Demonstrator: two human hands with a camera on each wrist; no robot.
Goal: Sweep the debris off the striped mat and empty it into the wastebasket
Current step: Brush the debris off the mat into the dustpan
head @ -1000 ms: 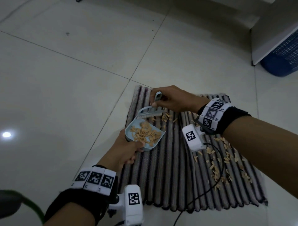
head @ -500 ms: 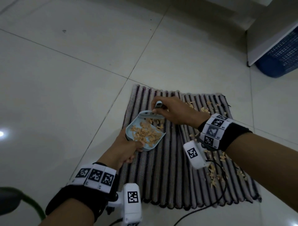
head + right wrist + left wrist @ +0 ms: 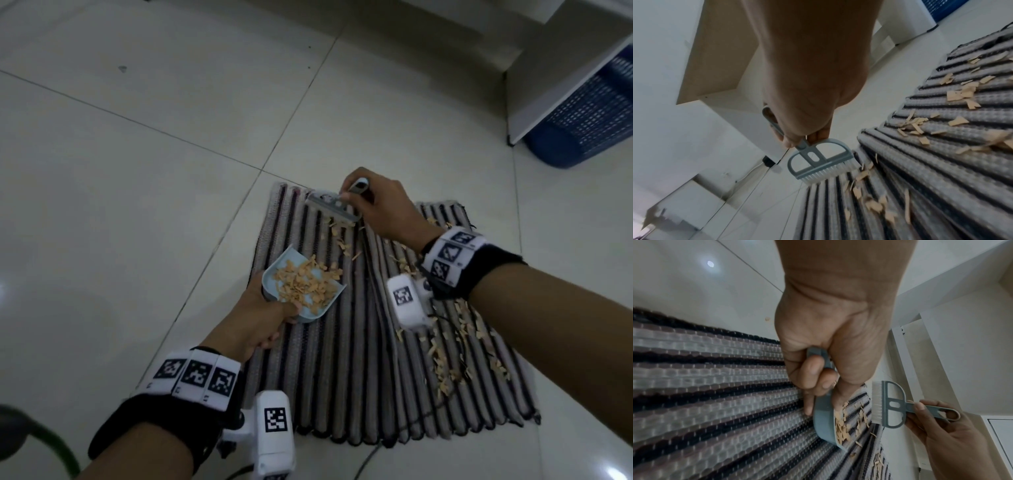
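Two grips: left hand (image 3: 260,313) holds the chip-filled dustpan (image 3: 301,286), right hand (image 3: 380,209) pinches the brush (image 3: 334,204) over the striped mat (image 3: 346,370).

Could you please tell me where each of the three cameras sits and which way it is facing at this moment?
Head: worn on the head, looking down at the striped mat; both forearms, left hand, right hand show.
Left wrist: looks along the left hand at the dustpan; the right hand also shows.
Right wrist: looks along the right hand at the brush; no left hand.
Shared: both wrist views show brush, mat and debris.
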